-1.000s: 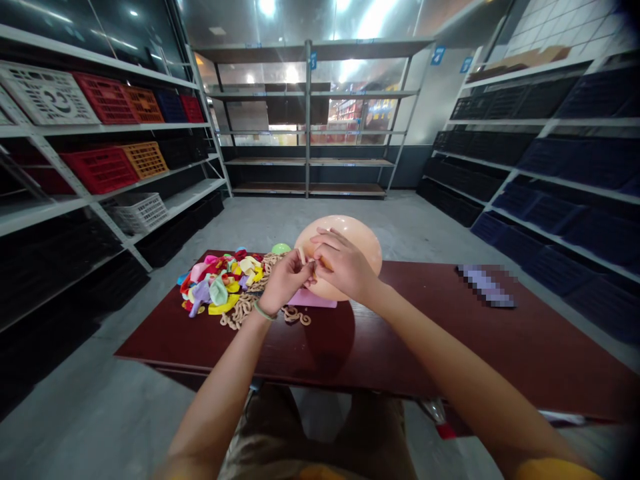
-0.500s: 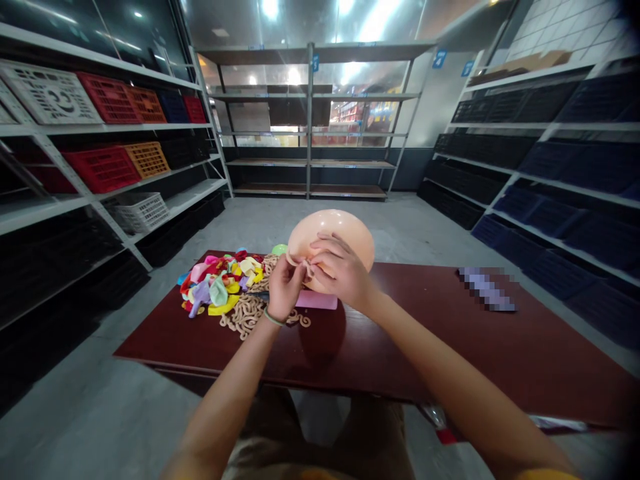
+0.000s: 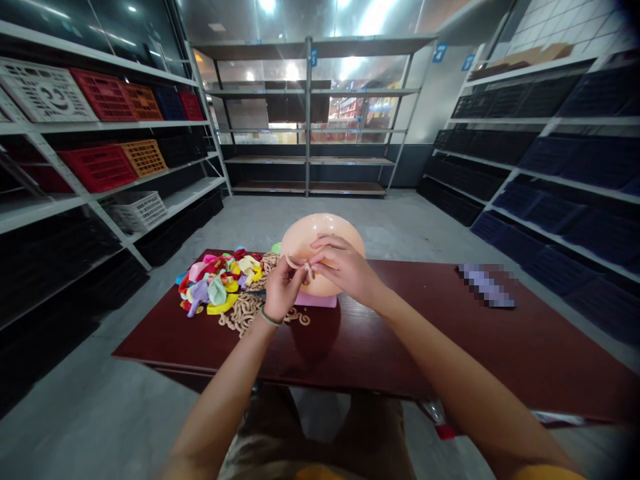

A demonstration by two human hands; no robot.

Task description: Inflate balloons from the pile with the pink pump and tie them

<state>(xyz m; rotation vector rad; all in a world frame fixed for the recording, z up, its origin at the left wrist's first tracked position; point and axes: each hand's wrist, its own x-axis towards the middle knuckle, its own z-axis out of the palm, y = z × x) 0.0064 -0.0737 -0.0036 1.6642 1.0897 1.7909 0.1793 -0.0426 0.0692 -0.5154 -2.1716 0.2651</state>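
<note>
An inflated peach balloon (image 3: 323, 230) hangs above the dark red table, its neck toward me. My left hand (image 3: 283, 290) is closed, thumb and index finger pinching the balloon's twisted neck, with a pale loop above the thumb. My right hand (image 3: 345, 267) has its fingers bent around the other side of the neck, the fingertips pinched close to the left thumb. Whether the loop is balloon neck or a separate strip, I cannot tell. Left of my hands lies a heap of limp coloured balloons (image 3: 217, 290), beside a pile of curled beige strips (image 3: 243, 313).
On the table (image 3: 410, 333), a pink block-like object (image 3: 317, 301) lies under the balloon, with a light green round thing (image 3: 276, 247) behind the pile. A blurred purple item (image 3: 485, 285) is at the right. Shelves with crates (image 3: 103, 167) stand around.
The balloon has shifted slightly left and down, covering more of the pink object. My fingers have moved a little at the neck, and the pale loop above my left thumb shows more clearly.
</note>
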